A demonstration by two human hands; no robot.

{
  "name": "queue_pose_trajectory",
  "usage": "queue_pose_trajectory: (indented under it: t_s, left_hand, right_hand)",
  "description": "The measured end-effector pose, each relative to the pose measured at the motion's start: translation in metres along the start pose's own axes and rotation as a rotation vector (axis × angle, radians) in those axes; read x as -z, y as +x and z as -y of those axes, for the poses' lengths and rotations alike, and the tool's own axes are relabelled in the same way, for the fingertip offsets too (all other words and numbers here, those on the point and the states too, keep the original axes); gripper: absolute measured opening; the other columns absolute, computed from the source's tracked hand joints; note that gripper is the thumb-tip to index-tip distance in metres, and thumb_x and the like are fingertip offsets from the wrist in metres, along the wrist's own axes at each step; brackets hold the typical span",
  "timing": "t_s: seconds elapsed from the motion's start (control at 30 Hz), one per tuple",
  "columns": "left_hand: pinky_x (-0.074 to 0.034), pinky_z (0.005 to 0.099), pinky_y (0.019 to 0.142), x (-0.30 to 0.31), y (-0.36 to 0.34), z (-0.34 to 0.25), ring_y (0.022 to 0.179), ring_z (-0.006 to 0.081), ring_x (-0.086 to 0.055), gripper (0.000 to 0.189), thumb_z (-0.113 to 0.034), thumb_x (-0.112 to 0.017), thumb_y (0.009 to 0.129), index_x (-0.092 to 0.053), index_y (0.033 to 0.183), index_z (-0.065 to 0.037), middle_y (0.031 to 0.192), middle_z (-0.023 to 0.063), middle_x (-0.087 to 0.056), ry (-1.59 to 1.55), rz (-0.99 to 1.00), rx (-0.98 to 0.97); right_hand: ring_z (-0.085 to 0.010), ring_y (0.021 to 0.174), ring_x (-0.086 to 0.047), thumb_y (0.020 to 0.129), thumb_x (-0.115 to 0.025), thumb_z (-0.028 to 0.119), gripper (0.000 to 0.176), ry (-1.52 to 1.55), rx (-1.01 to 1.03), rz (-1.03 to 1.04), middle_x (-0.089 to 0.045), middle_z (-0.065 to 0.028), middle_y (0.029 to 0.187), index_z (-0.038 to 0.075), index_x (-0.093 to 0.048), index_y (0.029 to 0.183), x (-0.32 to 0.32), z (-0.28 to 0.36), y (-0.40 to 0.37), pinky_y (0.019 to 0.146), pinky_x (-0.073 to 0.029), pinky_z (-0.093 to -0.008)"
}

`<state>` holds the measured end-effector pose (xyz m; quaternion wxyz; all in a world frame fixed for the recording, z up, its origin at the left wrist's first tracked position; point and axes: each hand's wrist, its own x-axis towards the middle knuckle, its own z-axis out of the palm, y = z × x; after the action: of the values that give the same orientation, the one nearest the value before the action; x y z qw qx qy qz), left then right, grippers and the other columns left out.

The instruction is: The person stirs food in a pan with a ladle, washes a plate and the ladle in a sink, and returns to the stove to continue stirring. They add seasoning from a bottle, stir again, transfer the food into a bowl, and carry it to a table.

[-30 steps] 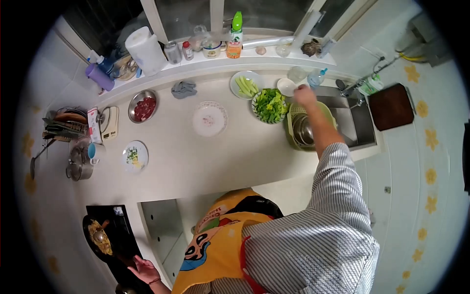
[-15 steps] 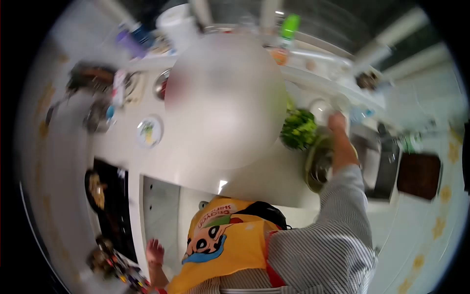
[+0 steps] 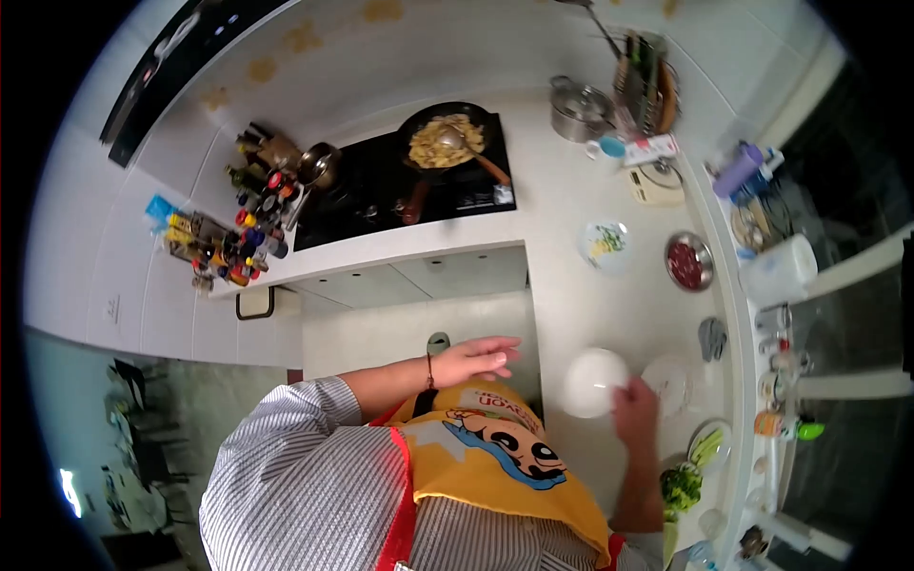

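My right hand [image 3: 636,411] grips the rim of a white bowl [image 3: 594,383] over the counter at the right. The bowl shows nothing inside. My left hand [image 3: 484,360] hangs in the air in front of the yellow apron, fingers stretched out and holding nothing. Close past the bowl lies a clear round dish [image 3: 666,383]. Farther along the counter are a plate of chopped pieces [image 3: 606,246] and a metal bowl of red meat [image 3: 687,263].
A wok of sliced food [image 3: 444,143] with a ladle in it stands on the black cooktop [image 3: 367,190]. Beyond the corner sits a lidded pot [image 3: 581,110]. Leafy greens [image 3: 680,487] lie at the lower right, and seasoning bottles [image 3: 228,243] crowd the left.
My view has turned from the sink side toward the cooktop. My right hand has come away from beside the sink with the white bowl. My left hand has risen in front of the apron.
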<state>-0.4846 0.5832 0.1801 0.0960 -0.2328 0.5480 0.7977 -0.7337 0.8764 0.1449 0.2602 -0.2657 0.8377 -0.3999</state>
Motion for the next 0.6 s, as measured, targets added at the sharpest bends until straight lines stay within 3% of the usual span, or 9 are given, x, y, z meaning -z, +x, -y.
queue_pose_trajectory:
  t_s: [0.03,0.1,0.2,0.27,0.33,0.37,0.47,0.53,0.6]
  left_hand:
    - [-0.051,0.0337,0.100,0.008,-0.007,-0.005,0.119,0.0181,-0.060,0.072,-0.047,-0.059,0.104,-0.035,0.160,-0.010,0.142,0.0082,-0.057,-0.067,0.042,-0.031]
    - [-0.050,0.0362,0.102,0.042,-0.021,0.005,0.127,0.0205,-0.056,0.077,-0.053,-0.056,0.103,-0.030,0.161,-0.008,0.147,0.0099,-0.053,-0.134,0.094,-0.155]
    - [-0.047,0.0404,0.108,0.102,-0.056,-0.008,0.132,0.0245,-0.055,0.079,-0.048,-0.058,0.101,-0.033,0.156,0.002,0.149,0.0155,-0.052,-0.286,0.052,-0.395]
    - [-0.045,0.0430,0.112,0.150,-0.079,-0.010,0.134,0.0286,-0.055,0.079,-0.048,-0.057,0.100,-0.033,0.155,0.005,0.149,0.0189,-0.052,-0.460,-0.031,-0.442]
    - [-0.045,0.0442,0.113,0.208,-0.085,-0.005,0.135,0.0313,-0.055,0.080,-0.051,-0.055,0.100,-0.034,0.154,0.004,0.148,0.0210,-0.053,-0.520,-0.062,-0.489]
    - [-0.046,0.0439,0.112,0.236,-0.090,-0.002,0.135,0.0308,-0.056,0.081,-0.053,-0.055,0.100,-0.035,0.153,0.004,0.148,0.0208,-0.053,-0.568,-0.065,-0.464]
    - [-0.048,0.0430,0.110,0.294,-0.112,-0.012,0.134,0.0297,-0.056,0.083,-0.058,-0.055,0.099,-0.037,0.152,0.003,0.147,0.0197,-0.053,-0.622,-0.058,-0.429]
    - [-0.049,0.0437,0.110,0.322,-0.117,-0.022,0.133,0.0294,-0.057,0.084,-0.060,-0.055,0.099,-0.036,0.153,0.003,0.146,0.0189,-0.054,-0.522,-0.168,-0.547]
    - [-0.048,0.0444,0.110,0.344,-0.118,-0.017,0.133,0.0295,-0.057,0.084,-0.059,-0.054,0.099,-0.036,0.153,0.003,0.146,0.0187,-0.054,-0.567,-0.153,-0.561]
  right_hand:
    - [-0.0218,0.069,-0.061,0.091,-0.065,0.018,0.022,-0.019,-0.091,0.124,-0.068,-0.0143,0.078,-0.001,-0.068,0.101,-0.029,0.078,0.009,0.067,-0.051,-0.0387]
    - [-0.0083,0.068,-0.063,0.094,-0.068,0.011,0.020,0.230,0.088,0.295,-0.073,-0.0064,0.082,-0.006,-0.069,0.105,-0.096,0.126,0.030,0.060,-0.050,-0.0266]
    - [-0.0072,0.066,-0.059,0.097,-0.069,0.012,0.018,0.186,0.199,0.424,-0.070,-0.0034,0.079,-0.004,-0.070,0.104,-0.145,0.218,0.054,0.061,-0.049,-0.0246]
    - [-0.0092,0.066,-0.058,0.099,-0.068,0.014,0.017,0.282,0.155,0.390,-0.068,-0.0020,0.078,-0.002,-0.069,0.101,-0.184,0.205,0.107,0.063,-0.048,-0.0260]
    - [-0.0136,0.082,-0.065,0.095,-0.073,0.030,0.029,0.184,0.219,0.035,-0.073,-0.0109,0.092,0.005,-0.071,0.109,-0.198,0.250,0.184,0.074,-0.053,-0.0315]
    - [-0.0170,0.090,-0.068,0.095,-0.074,0.037,0.045,-0.080,0.244,-0.066,-0.074,-0.0126,0.099,0.005,-0.065,0.125,-0.204,0.250,0.235,0.081,-0.054,-0.0314]
    - [-0.0211,0.072,-0.063,0.095,-0.073,0.039,0.063,-0.295,0.387,-0.307,-0.065,-0.0110,0.081,-0.001,-0.053,0.138,-0.245,0.267,0.325,0.071,-0.054,-0.0351]
    - [-0.0195,0.062,-0.058,0.095,-0.074,0.032,0.061,-0.091,-0.016,0.128,-0.063,-0.0089,0.079,-0.005,-0.053,0.139,-0.259,0.305,0.349,0.061,-0.051,-0.0338]
    - [-0.0171,0.064,-0.060,0.095,-0.074,0.029,0.059,0.112,-0.066,0.261,-0.066,-0.0092,0.087,-0.003,-0.053,0.141,-0.268,0.304,0.380,0.060,-0.050,-0.0302]
